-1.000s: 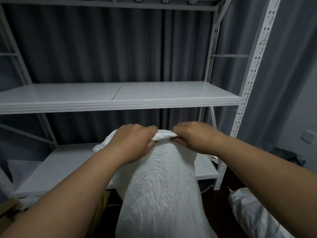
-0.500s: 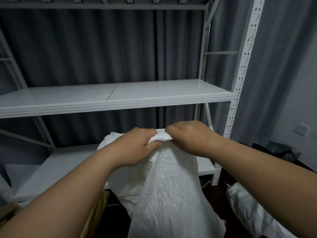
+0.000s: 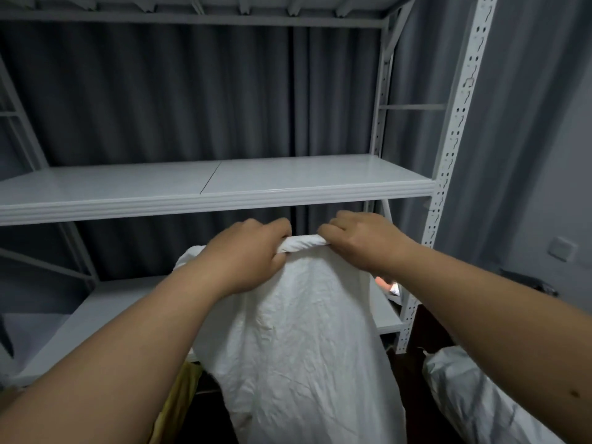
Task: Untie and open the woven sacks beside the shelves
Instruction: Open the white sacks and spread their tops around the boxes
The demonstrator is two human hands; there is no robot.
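A white woven sack point(image 3: 298, 341) stands upright in the near centre, in front of the grey metal shelving point(image 3: 224, 190). Its top edge is rolled or twisted into a thick band point(image 3: 302, 243) that runs between the two hands. The left hand point(image 3: 246, 254) holds the left end of this band, with the fingers curled over the top and the thumb below, so its grip is clamped on the fabric. The right hand point(image 3: 362, 240) holds the right end in the same way, fingers curled over the band and closed on it. The two hands are near each other, with a short piece of the band visible between them. A second white sack point(image 3: 474, 398) lies on the dark floor at the near right, beside the perforated upright post point(image 3: 455, 129) of the shelving. Something yellow point(image 3: 179, 402) shows at the left of the standing sack, low down. A dark pleated curtain point(image 3: 160, 91) hangs behind the shelves.
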